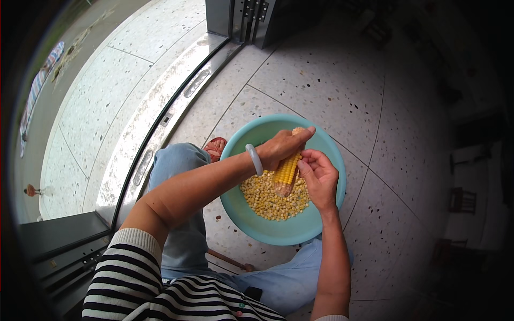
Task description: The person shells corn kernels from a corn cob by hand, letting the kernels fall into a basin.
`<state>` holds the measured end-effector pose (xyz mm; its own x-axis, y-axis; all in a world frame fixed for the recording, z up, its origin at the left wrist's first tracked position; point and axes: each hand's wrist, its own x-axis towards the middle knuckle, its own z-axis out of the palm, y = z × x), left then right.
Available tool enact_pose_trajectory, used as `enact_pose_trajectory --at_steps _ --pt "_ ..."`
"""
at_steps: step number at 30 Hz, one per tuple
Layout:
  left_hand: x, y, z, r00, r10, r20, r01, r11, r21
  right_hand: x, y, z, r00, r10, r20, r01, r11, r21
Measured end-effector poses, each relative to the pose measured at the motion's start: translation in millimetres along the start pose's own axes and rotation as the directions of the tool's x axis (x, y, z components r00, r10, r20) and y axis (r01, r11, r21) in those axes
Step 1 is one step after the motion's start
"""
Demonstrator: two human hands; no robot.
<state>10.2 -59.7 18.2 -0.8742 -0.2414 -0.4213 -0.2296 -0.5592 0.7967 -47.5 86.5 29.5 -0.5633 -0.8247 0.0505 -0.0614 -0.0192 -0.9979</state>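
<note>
My left hand (283, 148), with a pale bangle (254, 159) at the wrist, grips the upper part of a corn cob (287, 168). Yellow kernels remain in rows along its middle, while both visible ends are bare. The fingers and thumb of my right hand (320, 174) touch the cob's right side, bent and close together. Below the hands, a light green-blue plastic basin (281, 236) holds a heap of loose yellow and whitish kernels (267, 200). The cob is tilted over this heap. Part of it is hidden under my left hand.
A metal door track (166, 119) curves past on the left, with dark door frames at both ends. My knees flank the basin, and a red sandal (215, 148) shows beside it. Outside are a striped sheet (36, 90) and a chicken (30, 190). Wooden chairs (462, 200) stand far right.
</note>
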Motion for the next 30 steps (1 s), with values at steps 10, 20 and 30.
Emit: enact_pose_trajectory --at_steps 10,20,30 --pt "-5 5 4 0.997 -0.059 0.04 0.059 0.998 0.016 0 -2 -5 1.0 -0.014 0.019 0.016 0.997 -0.076" --pt "-8 2 7 0.975 -0.164 0.151 0.159 0.986 0.045 -2 3 -8 0.988 -0.133 0.074 0.147 0.959 -0.244" --pt "-4 4 6 0.972 -0.182 0.151 0.195 0.978 -0.078 0 -4 -3 0.997 -0.072 0.013 0.071 0.996 0.055"
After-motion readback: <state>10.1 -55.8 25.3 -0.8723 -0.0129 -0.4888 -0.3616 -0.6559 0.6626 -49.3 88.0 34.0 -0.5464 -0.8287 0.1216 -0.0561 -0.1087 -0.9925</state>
